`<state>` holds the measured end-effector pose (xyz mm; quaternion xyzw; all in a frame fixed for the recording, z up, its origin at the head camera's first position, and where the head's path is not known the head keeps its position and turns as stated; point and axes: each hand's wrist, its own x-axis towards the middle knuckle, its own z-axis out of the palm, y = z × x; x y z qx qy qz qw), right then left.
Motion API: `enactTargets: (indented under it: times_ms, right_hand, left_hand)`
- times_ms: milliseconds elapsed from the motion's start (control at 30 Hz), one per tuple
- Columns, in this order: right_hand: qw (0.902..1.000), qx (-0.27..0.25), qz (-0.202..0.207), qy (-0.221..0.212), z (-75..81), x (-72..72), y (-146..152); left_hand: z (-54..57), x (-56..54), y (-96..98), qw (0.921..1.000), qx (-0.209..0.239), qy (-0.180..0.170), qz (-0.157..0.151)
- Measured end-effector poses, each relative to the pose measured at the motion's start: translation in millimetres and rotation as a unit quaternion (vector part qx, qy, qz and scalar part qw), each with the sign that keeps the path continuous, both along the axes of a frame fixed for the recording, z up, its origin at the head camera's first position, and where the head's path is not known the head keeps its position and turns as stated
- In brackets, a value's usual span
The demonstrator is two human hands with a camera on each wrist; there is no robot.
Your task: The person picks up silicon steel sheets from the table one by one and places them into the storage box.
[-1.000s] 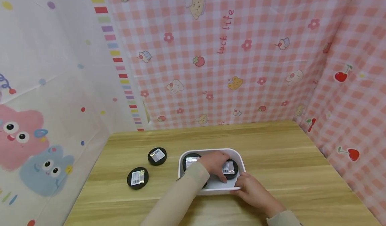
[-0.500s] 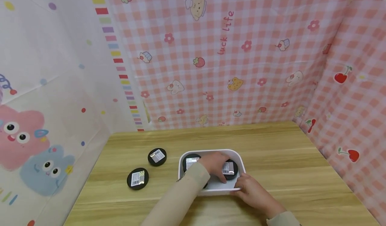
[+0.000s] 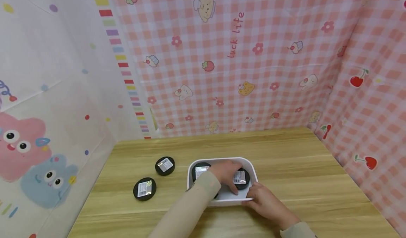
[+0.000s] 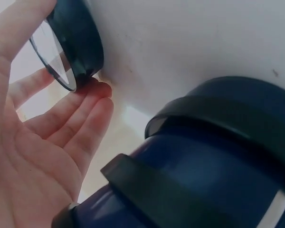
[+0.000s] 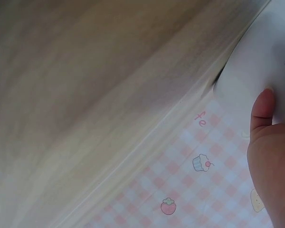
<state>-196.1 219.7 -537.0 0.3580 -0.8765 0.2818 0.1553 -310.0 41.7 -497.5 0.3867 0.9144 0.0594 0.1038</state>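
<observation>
A white rectangular bin (image 3: 222, 202) stands on the wooden table, with black round jars in it. My left hand (image 3: 226, 172) reaches inside and grips the right-hand labelled jar (image 3: 241, 178) between thumb and fingers. The left wrist view shows this jar (image 4: 80, 42) tilted, fingertips at its edge, close to the bin's wall. At the bin's left end sits another labelled jar (image 3: 201, 168); a further one is mostly hidden under my left forearm. My right hand (image 3: 268, 202) holds the bin's front right corner, its thumb (image 5: 263, 107) against the outer wall.
Two more black round jars lie label up left of the bin, one farther back (image 3: 165, 165) and one nearer (image 3: 145, 189). Patterned cloth (image 3: 222, 72) hangs behind the table (image 3: 285, 160) and along both sides.
</observation>
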Motion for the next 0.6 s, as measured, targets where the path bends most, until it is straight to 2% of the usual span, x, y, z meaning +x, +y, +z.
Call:
enactTargets:
  times_ms: [233,600]
  right_hand:
    - [0.9999,-0.001,0.003,0.011,-1.0,-0.7,-0.3]
    - [0.9999,-0.006,-0.004,0.013,4.4,2.3,-2.0]
  left_hand:
    - [5.1,3.8,-1.8,1.0,0.003,-0.005,0.001]
    - [12.3,2.9,-5.9,0.9997,0.011,-0.021,-0.004]
